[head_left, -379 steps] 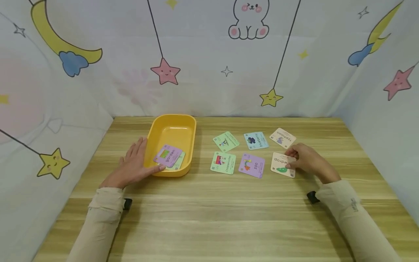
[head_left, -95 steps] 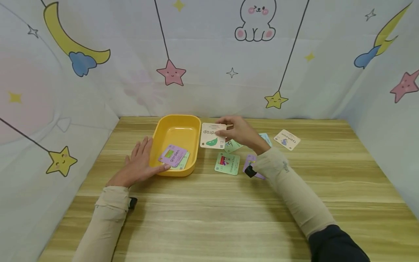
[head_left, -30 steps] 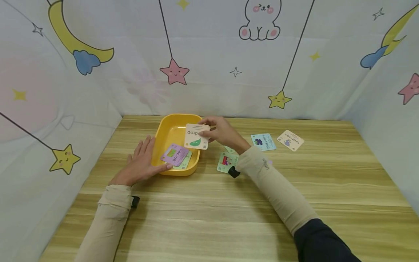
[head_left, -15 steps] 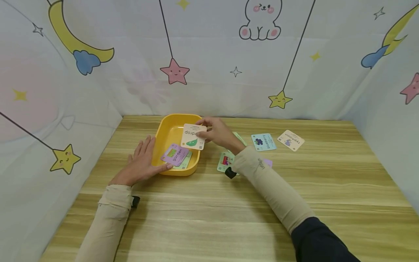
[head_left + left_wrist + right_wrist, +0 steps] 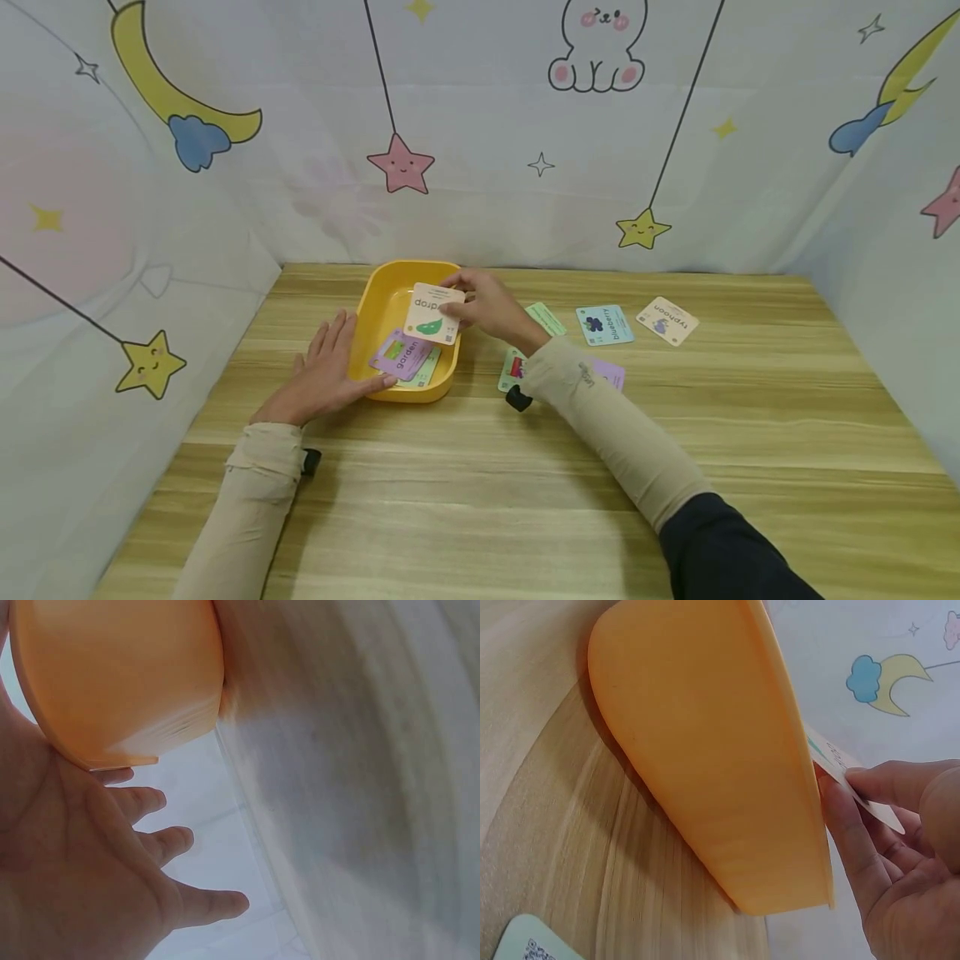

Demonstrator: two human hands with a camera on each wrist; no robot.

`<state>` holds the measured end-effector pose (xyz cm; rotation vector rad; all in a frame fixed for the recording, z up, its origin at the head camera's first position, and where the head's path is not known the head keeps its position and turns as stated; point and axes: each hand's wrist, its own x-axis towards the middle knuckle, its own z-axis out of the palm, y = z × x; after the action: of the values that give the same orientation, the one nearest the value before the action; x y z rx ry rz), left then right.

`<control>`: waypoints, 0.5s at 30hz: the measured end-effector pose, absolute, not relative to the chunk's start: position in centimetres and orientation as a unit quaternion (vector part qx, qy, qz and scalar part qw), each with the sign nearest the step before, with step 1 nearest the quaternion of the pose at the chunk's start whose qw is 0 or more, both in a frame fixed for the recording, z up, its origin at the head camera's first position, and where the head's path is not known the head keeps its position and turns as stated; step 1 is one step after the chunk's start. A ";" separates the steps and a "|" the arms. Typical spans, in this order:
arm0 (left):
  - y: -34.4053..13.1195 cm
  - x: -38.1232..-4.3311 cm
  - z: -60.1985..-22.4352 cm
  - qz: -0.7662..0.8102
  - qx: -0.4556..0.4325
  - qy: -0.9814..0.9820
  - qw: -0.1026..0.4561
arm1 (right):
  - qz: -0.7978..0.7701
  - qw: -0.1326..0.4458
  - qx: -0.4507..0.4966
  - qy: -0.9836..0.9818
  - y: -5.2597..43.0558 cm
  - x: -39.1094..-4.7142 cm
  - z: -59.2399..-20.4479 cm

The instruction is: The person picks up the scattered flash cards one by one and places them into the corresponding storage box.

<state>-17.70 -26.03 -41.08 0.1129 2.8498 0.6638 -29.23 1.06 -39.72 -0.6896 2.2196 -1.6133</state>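
Observation:
My right hand pinches a cream card with a green picture and the letters "drop" showing. The card is over the right side of a yellow tray, and in the right wrist view thumb and fingers hold the card right at the tray's rim. My left hand rests against the tray's left side, fingers spread and straight, thumb along the near rim. Inside the tray lies a purple "garden" card, partly covering a green card. The left wrist view shows the palm beside the tray wall.
Right of the tray lie a blue blueberry card, a cream typhoon card and a green card. My right forearm partly covers another green card and a purple card. A printed cloth stands behind the wooden table.
Earlier, my right hand was at the cream card on the right of the table. It has since carried the card left over the tray, still moving slightly left. The left hand stays at the tray.

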 end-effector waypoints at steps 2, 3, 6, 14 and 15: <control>-26.1 -17.7 -41.1 0.226 0.038 0.967 0.107 | -0.558 0.153 -0.244 0.778 0.9 -29.3 -39.9; -26.1 -17.7 -41.2 0.226 0.039 0.967 0.107 | -0.556 0.152 -0.244 0.779 0.8 -29.3 -39.9; -26.1 -17.7 -41.2 0.226 0.041 0.967 0.108 | -0.555 0.155 -0.244 0.780 0.7 -29.3 -40.0; -26.1 -17.8 -41.1 0.224 0.038 0.968 0.106 | -0.550 0.156 -0.244 0.783 0.1 -29.2 -39.8; -26.1 -17.8 -41.1 0.224 0.038 0.968 0.106 | -0.548 0.156 -0.243 0.785 0.0 -29.2 -39.8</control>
<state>-17.76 -26.08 -41.11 0.1114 2.8527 0.6589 -29.25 -0.02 -39.82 -0.6968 2.2473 -1.5707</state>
